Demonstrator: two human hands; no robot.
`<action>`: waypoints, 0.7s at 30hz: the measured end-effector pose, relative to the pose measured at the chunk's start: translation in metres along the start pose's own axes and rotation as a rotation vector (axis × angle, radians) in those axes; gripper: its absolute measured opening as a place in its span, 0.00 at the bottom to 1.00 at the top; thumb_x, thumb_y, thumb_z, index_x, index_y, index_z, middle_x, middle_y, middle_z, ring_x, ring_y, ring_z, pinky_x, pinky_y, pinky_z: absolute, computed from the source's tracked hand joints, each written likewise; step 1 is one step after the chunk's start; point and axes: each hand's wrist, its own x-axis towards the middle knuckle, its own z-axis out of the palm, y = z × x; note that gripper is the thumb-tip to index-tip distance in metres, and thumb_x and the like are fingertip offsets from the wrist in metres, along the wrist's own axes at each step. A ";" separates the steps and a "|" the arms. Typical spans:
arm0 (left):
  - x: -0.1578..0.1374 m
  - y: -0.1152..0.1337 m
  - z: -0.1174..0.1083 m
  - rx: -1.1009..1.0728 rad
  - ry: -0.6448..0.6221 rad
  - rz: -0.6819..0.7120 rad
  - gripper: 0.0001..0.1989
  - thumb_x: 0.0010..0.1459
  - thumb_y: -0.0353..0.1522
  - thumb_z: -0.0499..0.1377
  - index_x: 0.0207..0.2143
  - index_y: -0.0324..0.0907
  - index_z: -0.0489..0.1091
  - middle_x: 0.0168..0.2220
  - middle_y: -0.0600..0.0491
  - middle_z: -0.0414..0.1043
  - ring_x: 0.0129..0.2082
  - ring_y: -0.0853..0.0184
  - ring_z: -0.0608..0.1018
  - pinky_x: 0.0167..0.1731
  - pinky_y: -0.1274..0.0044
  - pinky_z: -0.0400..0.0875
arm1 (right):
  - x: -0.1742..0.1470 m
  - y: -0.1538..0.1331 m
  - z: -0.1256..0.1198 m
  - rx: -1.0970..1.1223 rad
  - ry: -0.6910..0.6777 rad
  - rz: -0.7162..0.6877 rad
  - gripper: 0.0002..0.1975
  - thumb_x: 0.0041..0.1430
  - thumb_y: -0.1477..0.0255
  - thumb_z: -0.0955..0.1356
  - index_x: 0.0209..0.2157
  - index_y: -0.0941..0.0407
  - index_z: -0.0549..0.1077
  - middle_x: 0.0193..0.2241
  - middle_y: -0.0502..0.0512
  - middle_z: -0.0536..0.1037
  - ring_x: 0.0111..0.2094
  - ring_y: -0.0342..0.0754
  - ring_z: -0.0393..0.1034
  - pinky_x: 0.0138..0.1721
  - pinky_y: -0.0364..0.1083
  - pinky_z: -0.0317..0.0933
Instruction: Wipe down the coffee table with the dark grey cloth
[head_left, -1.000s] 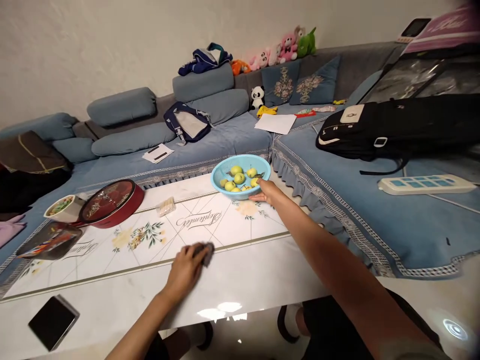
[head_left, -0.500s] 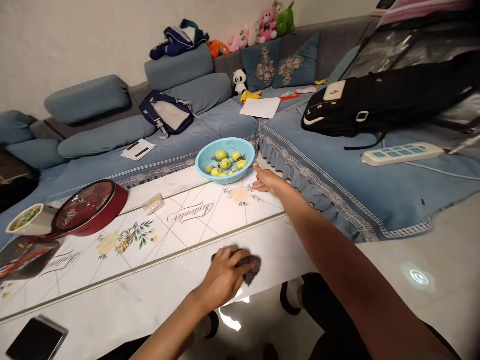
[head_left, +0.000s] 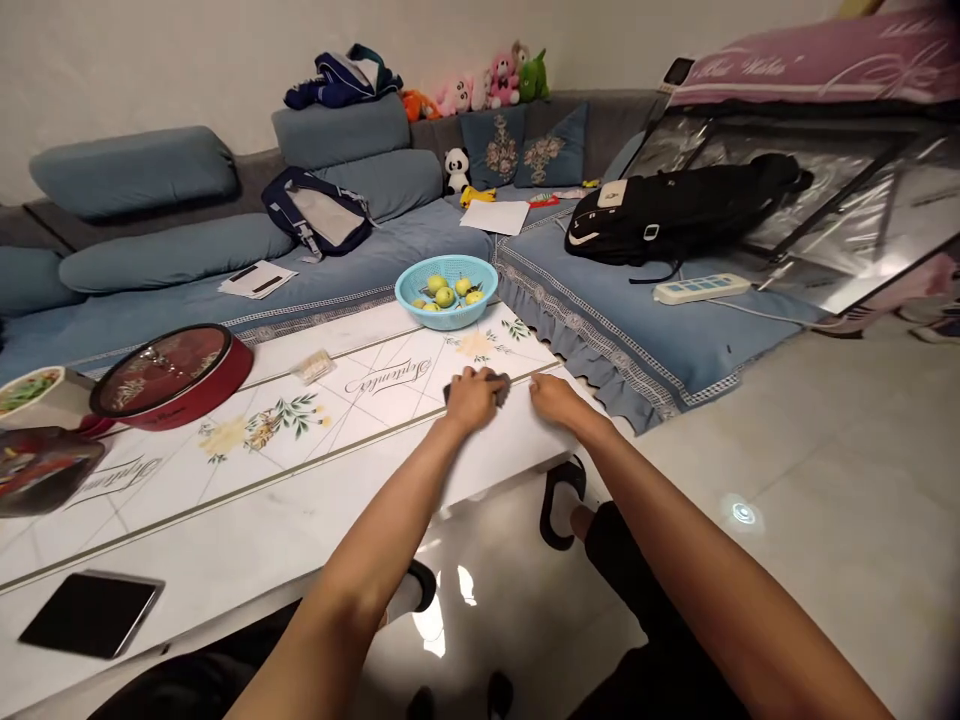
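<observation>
My left hand [head_left: 474,398] is closed on a dark grey cloth [head_left: 496,384] and presses it flat against the white table [head_left: 360,480]. Close to its right, my right hand [head_left: 556,400] rests at the table's right end with fingers curled in. Whatever those fingers hold, if anything, is hidden. A patterned table runner [head_left: 390,410] with flowers and lettering lies beneath and beyond the hands. Past them, near the far right corner, stands a blue plastic basket [head_left: 409,300] of green-yellow fruit [head_left: 445,297].
On the table's left are a red lidded pan [head_left: 217,375], a white container of green food [head_left: 64,405], a dark tray [head_left: 52,480] and a black tablet-like device [head_left: 91,612]. A small clear packet [head_left: 313,366] lies mid-table. A blue sofa [head_left: 600,300] borders the far and right sides.
My left hand has pushed the cloth away from me to the runner's edge. My right hand has drawn back from beside the basket toward me, its fingers now curled. The view has shifted.
</observation>
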 end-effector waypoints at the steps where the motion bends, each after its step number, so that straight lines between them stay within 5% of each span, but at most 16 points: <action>1: -0.020 0.009 0.003 -0.028 -0.015 0.088 0.22 0.68 0.31 0.56 0.59 0.56 0.80 0.64 0.50 0.73 0.58 0.48 0.68 0.55 0.56 0.66 | -0.013 0.003 0.004 -0.052 0.016 -0.007 0.25 0.72 0.71 0.61 0.64 0.66 0.73 0.64 0.78 0.74 0.67 0.70 0.68 0.68 0.60 0.60; 3: -0.074 0.011 0.004 -0.092 -0.028 0.235 0.23 0.67 0.30 0.56 0.58 0.57 0.80 0.63 0.51 0.75 0.57 0.50 0.69 0.55 0.57 0.67 | -0.038 0.011 0.011 -0.141 0.019 -0.040 0.30 0.70 0.75 0.60 0.70 0.67 0.66 0.70 0.76 0.67 0.71 0.67 0.63 0.71 0.58 0.56; 6: -0.177 -0.025 -0.006 -0.176 -0.010 0.295 0.23 0.67 0.30 0.55 0.58 0.57 0.81 0.61 0.51 0.76 0.56 0.51 0.71 0.55 0.58 0.68 | -0.068 0.022 0.022 -0.243 -0.029 -0.113 0.36 0.66 0.80 0.61 0.74 0.65 0.61 0.77 0.67 0.54 0.76 0.59 0.54 0.75 0.53 0.51; 9: -0.273 -0.085 -0.023 -0.178 0.071 0.136 0.22 0.69 0.31 0.53 0.56 0.58 0.82 0.61 0.53 0.77 0.57 0.51 0.72 0.56 0.57 0.69 | -0.082 0.024 0.025 -0.305 -0.076 -0.154 0.39 0.65 0.81 0.61 0.77 0.65 0.55 0.79 0.64 0.47 0.78 0.55 0.47 0.76 0.51 0.47; 12: -0.332 -0.130 -0.032 -0.097 0.199 -0.085 0.22 0.69 0.32 0.53 0.55 0.58 0.82 0.61 0.53 0.77 0.56 0.49 0.73 0.55 0.55 0.71 | -0.082 0.020 0.019 -0.331 -0.113 -0.161 0.40 0.65 0.80 0.63 0.77 0.65 0.55 0.79 0.65 0.47 0.78 0.57 0.48 0.76 0.52 0.47; 14: -0.340 -0.135 -0.028 -0.008 0.279 -0.231 0.21 0.69 0.34 0.53 0.55 0.57 0.82 0.60 0.51 0.77 0.53 0.47 0.72 0.51 0.54 0.73 | -0.077 0.018 0.012 -0.335 -0.137 -0.164 0.41 0.63 0.79 0.65 0.77 0.63 0.56 0.78 0.65 0.49 0.76 0.60 0.53 0.76 0.54 0.50; 16: -0.320 -0.115 -0.018 0.050 0.312 -0.289 0.21 0.68 0.33 0.54 0.55 0.56 0.82 0.61 0.50 0.76 0.51 0.45 0.71 0.49 0.53 0.72 | -0.071 0.020 0.007 -0.333 -0.162 -0.172 0.43 0.61 0.78 0.67 0.77 0.60 0.57 0.78 0.65 0.51 0.75 0.63 0.56 0.75 0.56 0.52; 21: -0.195 0.006 0.021 -0.001 0.157 -0.002 0.24 0.66 0.30 0.58 0.61 0.57 0.77 0.65 0.49 0.73 0.55 0.45 0.68 0.50 0.53 0.69 | -0.057 0.036 0.004 -0.323 -0.200 -0.194 0.44 0.59 0.81 0.66 0.77 0.58 0.59 0.78 0.60 0.50 0.75 0.61 0.56 0.75 0.54 0.52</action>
